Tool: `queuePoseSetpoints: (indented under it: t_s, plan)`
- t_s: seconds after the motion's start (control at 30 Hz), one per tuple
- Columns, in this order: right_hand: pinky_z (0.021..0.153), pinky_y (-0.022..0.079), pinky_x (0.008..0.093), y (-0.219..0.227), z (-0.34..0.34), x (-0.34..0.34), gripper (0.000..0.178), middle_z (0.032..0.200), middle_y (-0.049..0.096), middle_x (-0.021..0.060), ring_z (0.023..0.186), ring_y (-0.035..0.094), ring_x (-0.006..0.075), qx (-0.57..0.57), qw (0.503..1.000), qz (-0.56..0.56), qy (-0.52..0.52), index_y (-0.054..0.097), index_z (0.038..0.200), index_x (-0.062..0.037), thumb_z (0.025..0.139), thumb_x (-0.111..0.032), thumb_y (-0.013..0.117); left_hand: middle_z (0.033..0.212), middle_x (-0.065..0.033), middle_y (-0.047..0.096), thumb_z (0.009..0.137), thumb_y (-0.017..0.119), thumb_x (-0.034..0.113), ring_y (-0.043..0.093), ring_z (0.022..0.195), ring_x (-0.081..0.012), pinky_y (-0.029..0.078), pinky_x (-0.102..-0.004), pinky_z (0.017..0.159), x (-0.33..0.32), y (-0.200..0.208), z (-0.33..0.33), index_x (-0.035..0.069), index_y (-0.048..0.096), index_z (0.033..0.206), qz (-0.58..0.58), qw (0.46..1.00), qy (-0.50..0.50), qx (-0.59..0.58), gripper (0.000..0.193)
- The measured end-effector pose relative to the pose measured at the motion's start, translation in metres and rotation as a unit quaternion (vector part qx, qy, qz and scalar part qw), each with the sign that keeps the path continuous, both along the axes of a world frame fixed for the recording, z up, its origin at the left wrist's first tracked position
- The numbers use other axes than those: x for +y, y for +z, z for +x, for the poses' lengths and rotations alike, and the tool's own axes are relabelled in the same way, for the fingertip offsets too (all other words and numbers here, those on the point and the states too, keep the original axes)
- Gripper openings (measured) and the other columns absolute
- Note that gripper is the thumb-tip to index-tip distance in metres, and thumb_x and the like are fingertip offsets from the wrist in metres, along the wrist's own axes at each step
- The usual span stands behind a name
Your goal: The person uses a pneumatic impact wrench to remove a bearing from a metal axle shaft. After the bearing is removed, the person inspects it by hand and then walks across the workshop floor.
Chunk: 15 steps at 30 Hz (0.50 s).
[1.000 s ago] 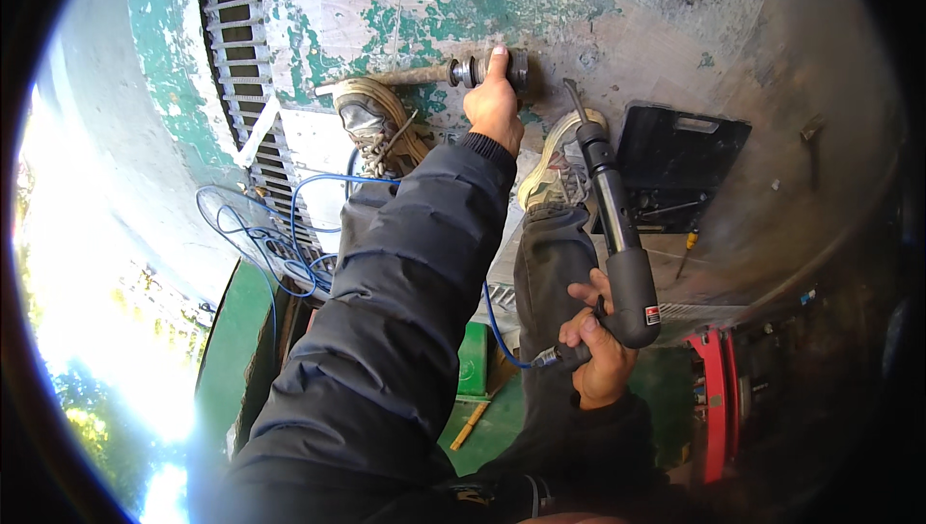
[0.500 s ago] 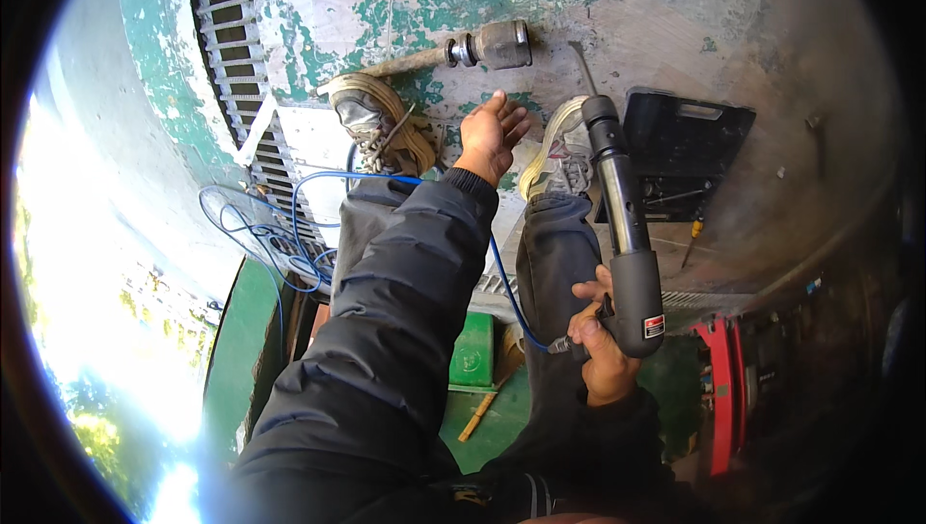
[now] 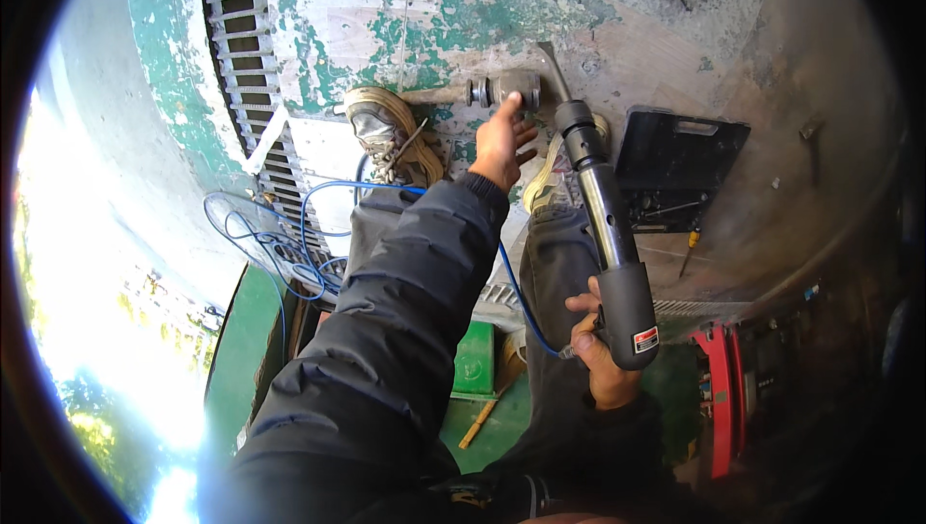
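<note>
Floor [image 3: 482, 13]: I am seeing green paint flaking off pale, scuffed concrete, a slotted metal grate [image 3: 236, 27] running along its left.
Case [image 3: 680, 150]: black plastic, rectangular, lying unfolded on the floor to the right.
Hose [image 3: 386, 185]: smooth, blue, looping at left.
Shaft [image 3: 476, 93]: dull, brownish metal, a slim rod stepping through shiny rings into a stout cylindrical head; it is lying across the floor, its thin end meeting the left shoe [image 3: 379, 129].
Air hammer [image 3: 606, 215]: polished barrel, matte black body, slender bit slanting just beside the shaft's head.
Right hand [image 3: 603, 365]: I am keeping it wrapped around the hammer's handle, low at right.
Left hand [image 3: 502, 146]: I am reaching it forward, fingers spread, thumb overlapping the shaft's head; contact I cannot tell.
</note>
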State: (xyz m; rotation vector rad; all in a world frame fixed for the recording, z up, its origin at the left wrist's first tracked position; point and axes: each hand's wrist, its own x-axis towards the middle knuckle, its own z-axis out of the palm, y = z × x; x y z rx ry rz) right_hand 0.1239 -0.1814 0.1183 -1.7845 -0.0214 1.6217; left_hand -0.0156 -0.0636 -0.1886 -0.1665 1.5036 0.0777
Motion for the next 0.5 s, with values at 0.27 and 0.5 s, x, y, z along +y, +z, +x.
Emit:
queuePoseSetpoints:
  t_s: [0.27, 0.5]
  plan:
    - [0.081, 0.05, 0.0283, 0.001, 0.036, 0.024, 0.045, 0.119, 0.072, 0.0085, 0.081, 0.057, 0.01, 0.133, 0.985, -0.096, 0.058, 0.06, 0.137, 0.0012, 0.094, -0.006, 0.07, 0.106, -0.0091, 0.072, 0.106, 0.057, 0.055, 0.067, 0.093, -0.0223, 0.054, -0.0442, 0.086, -0.019, 0.032, -0.005, 0.003, 0.064, 0.119, 0.013, 0.999, -0.038, 0.008, 0.054]
    - [0.087, 0.052, 0.03, -0.021, 0.059, 0.058, 0.028, 0.11, 0.075, 0.0046, 0.095, 0.065, 0.011, 0.154, 0.965, -0.131, 0.167, 0.073, 0.118, -0.0004, 0.091, -0.008, 0.072, 0.132, -0.025, 0.062, 0.097, 0.044, 0.084, 0.066, 0.115, -0.0375, 0.051, -0.0564, 0.103, -0.011, 0.119, 0.005, -0.003, 0.047, 0.143, -0.081, 0.947, 0.278, -0.137, 0.098]
